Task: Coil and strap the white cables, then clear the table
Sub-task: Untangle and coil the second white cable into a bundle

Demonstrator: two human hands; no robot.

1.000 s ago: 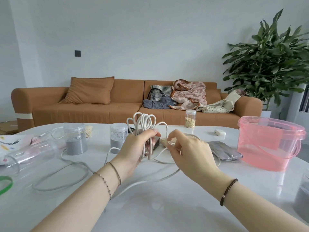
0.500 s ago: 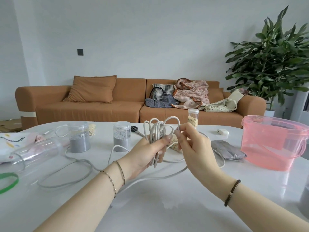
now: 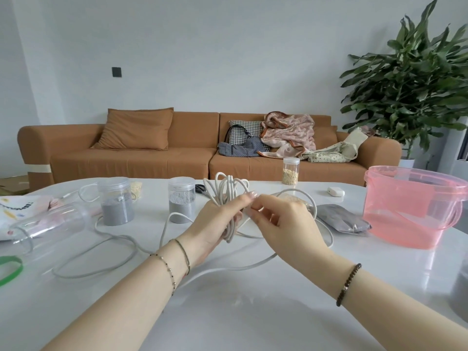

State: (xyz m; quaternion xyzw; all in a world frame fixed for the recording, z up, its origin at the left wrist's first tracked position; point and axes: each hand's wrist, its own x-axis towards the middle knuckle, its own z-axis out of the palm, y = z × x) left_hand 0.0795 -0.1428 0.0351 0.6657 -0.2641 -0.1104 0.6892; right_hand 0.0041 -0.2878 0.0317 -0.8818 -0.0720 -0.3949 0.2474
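My left hand [image 3: 217, 224] grips a bundle of white cable loops [image 3: 228, 190] upright above the white table [image 3: 240, 312]; the loops stick up above my fingers and hang below my palm. My right hand [image 3: 286, 221] is right beside it, its fingertips pinching a strand of the same cable next to my left thumb. The loose rest of the cable [image 3: 119, 249] trails left across the table in wide curves and passes under my right wrist.
Two lidded jars of grey granules [image 3: 117, 202] [image 3: 181, 198] stand behind the cable. A clear tube [image 3: 48, 224] lies at left, a green band [image 3: 11, 268] at the left edge. A pink bucket [image 3: 412, 206], a grey pouch [image 3: 342, 219], a small white case [image 3: 335, 191] and an oat jar [image 3: 290, 171] are to the right.
My right hand has come down from the top of the loops to the strand beside my left thumb. The bundle stays in my left hand, lifted slightly off the table.
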